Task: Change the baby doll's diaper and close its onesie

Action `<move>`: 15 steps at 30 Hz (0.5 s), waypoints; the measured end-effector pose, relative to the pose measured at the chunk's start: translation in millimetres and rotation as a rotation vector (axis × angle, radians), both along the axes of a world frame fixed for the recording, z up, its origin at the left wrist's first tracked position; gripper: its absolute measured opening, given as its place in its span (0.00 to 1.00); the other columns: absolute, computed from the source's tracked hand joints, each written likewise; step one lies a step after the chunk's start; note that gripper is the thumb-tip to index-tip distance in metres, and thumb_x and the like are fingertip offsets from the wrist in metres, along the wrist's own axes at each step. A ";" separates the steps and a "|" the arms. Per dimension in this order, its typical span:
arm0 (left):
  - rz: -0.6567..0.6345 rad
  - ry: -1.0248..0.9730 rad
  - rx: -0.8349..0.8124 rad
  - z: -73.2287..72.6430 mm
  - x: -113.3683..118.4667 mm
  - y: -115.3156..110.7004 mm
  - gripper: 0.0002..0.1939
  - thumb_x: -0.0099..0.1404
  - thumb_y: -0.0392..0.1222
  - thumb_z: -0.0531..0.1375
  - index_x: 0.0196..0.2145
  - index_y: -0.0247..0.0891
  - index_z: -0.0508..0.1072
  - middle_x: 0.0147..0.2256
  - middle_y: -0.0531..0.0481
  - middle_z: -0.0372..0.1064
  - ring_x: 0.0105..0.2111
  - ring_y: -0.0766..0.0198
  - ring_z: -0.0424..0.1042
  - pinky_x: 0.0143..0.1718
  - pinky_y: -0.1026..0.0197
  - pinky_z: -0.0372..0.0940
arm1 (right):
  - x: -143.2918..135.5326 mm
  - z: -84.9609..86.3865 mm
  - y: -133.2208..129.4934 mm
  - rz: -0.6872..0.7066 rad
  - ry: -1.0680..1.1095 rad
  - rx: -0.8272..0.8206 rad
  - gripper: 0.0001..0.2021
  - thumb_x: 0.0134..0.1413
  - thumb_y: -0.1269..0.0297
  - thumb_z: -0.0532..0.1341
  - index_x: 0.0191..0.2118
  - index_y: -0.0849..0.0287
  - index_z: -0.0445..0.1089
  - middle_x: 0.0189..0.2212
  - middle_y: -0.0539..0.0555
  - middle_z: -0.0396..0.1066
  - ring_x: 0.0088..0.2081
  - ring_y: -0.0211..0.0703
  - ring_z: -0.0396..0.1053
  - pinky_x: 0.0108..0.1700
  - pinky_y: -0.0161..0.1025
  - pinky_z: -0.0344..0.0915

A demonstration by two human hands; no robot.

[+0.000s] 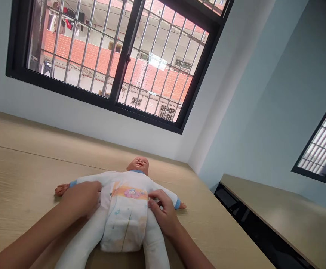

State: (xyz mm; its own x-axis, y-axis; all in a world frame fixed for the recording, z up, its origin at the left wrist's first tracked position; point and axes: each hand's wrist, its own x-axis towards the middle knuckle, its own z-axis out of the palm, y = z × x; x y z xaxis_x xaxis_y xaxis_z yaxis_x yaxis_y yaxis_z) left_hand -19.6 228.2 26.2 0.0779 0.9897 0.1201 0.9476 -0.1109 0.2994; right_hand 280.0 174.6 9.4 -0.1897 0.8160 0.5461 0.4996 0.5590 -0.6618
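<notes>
A baby doll (139, 164) lies on its back on the wooden table, arms spread, in a white suit with blue cuffs and collar. A white diaper (123, 224) covers its front from crotch to chest, with an orange band and a cartoon print at the top. On the left, my left hand (81, 196) is closed at the diaper's pale side wing; its fingertips are mostly hidden. Across from it, my right hand (165, 211) has bent fingers and thumb closed at the diaper's right upper edge. The doll's legs reach toward me between my forearms.
The table (25, 175) extends left and back to the wall. A barred window (112, 101) is above it. At right, past a gap, stands another wooden table (280, 201) with a dark front. A second window (322, 145) is on the right wall.
</notes>
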 end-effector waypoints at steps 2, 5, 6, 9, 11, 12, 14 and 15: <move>0.034 -0.138 0.041 7.5 0.0 3.2 0.09 0.59 0.35 0.52 0.28 0.40 0.71 0.30 0.45 0.75 0.30 0.52 0.72 0.28 0.57 0.52 | -0.1 -3.5 1.8 -0.026 0.053 -0.021 0.11 0.61 0.61 0.59 0.44 0.59 0.74 0.43 0.56 0.73 0.45 0.46 0.70 0.43 0.39 0.66; 0.052 -0.300 0.082 11.9 -1.2 9.8 0.14 0.65 0.44 0.48 0.26 0.40 0.66 0.26 0.48 0.71 0.28 0.56 0.69 0.28 0.59 0.52 | 0.3 -10.7 6.9 -0.023 0.177 -0.111 0.15 0.62 0.58 0.59 0.51 0.59 0.72 0.50 0.58 0.72 0.51 0.49 0.69 0.51 0.44 0.66; 0.034 -0.337 0.098 11.3 -1.3 12.0 0.15 0.66 0.47 0.48 0.26 0.40 0.66 0.26 0.49 0.71 0.29 0.56 0.69 0.28 0.59 0.53 | 0.7 -13.3 9.1 -0.009 0.224 -0.145 0.17 0.62 0.56 0.59 0.52 0.58 0.71 0.52 0.59 0.71 0.54 0.50 0.68 0.54 0.45 0.64; -0.070 -0.457 0.163 5.0 2.6 17.4 0.14 0.65 0.51 0.51 0.32 0.40 0.69 0.29 0.51 0.72 0.32 0.57 0.70 0.31 0.59 0.56 | 3.4 -19.3 16.6 0.042 0.368 -0.234 0.21 0.59 0.54 0.62 0.54 0.57 0.69 0.55 0.60 0.70 0.57 0.51 0.66 0.58 0.47 0.62; -0.154 -0.572 0.154 -0.5 9.2 19.4 0.16 0.64 0.54 0.53 0.40 0.40 0.71 0.32 0.51 0.73 0.34 0.56 0.71 0.33 0.60 0.59 | 5.9 -19.2 20.3 0.064 0.450 -0.309 0.25 0.54 0.54 0.65 0.56 0.57 0.67 0.55 0.60 0.70 0.53 0.51 0.69 0.50 0.44 0.67; -0.200 -0.640 0.123 -2.6 13.1 19.6 0.20 0.64 0.57 0.54 0.44 0.40 0.70 0.33 0.51 0.73 0.34 0.56 0.71 0.33 0.60 0.61 | 7.1 -17.3 21.1 0.067 0.485 -0.352 0.27 0.52 0.54 0.66 0.56 0.58 0.67 0.53 0.61 0.71 0.49 0.49 0.71 0.44 0.42 0.68; -0.268 -0.779 0.014 -3.8 20.5 18.1 0.28 0.62 0.62 0.56 0.51 0.40 0.68 0.35 0.50 0.73 0.35 0.55 0.72 0.33 0.60 0.63 | 8.4 -10.1 19.7 0.076 0.538 -0.427 0.28 0.48 0.52 0.67 0.54 0.58 0.67 0.46 0.59 0.73 0.40 0.46 0.71 0.33 0.37 0.64; -0.287 -0.847 -0.049 -2.3 23.0 16.0 0.31 0.61 0.64 0.58 0.53 0.40 0.67 0.34 0.50 0.73 0.34 0.55 0.72 0.32 0.60 0.63 | 8.4 -5.1 17.6 0.095 0.562 -0.459 0.28 0.48 0.51 0.67 0.53 0.59 0.67 0.41 0.57 0.74 0.35 0.44 0.70 0.29 0.36 0.61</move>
State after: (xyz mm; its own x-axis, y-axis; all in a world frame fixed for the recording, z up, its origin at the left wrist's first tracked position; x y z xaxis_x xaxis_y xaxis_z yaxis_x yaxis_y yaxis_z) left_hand 3.5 244.2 23.9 0.2275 0.9512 0.2082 0.3446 -0.2786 0.8965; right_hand 288.3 192.2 4.3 -0.0633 0.9800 0.1889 -0.0211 0.1879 -0.9820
